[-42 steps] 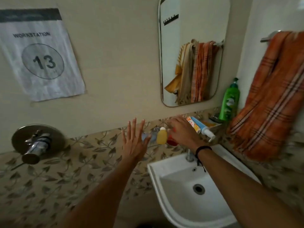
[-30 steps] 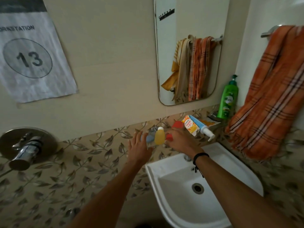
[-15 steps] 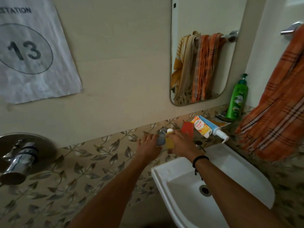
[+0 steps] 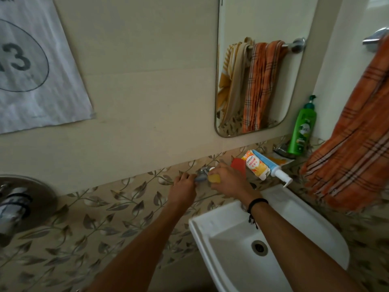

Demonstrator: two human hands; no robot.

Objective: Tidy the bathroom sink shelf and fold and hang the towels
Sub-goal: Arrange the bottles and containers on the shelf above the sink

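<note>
My right hand (image 4: 228,181) is closed around a small yellow bottle (image 4: 214,178) with a white cap, at the left end of the narrow shelf above the sink. My left hand (image 4: 183,187) grips a small grey-blue item (image 4: 201,177) right beside it, next to a metal fitting on the wall. Further right on the shelf lie a red item (image 4: 237,164), an orange-white Centrum box (image 4: 255,165) and a blue-white pump tube (image 4: 271,166). A green pump bottle (image 4: 302,129) stands upright at the shelf's right end. An orange plaid towel (image 4: 355,148) hangs bunched from a rail at the right.
The white sink basin (image 4: 280,209) sits below my right forearm. A mirror (image 4: 259,22) above the shelf reflects more towels on a rail. A chrome shower valve (image 4: 19,205) sticks out of the tiled wall at far left. A paper sign (image 4: 35,66) hangs above it.
My left hand went from open and spread in the air to closed on the grey-blue item on the shelf. My right hand took hold of the yellow bottle. The camera moved closer.
</note>
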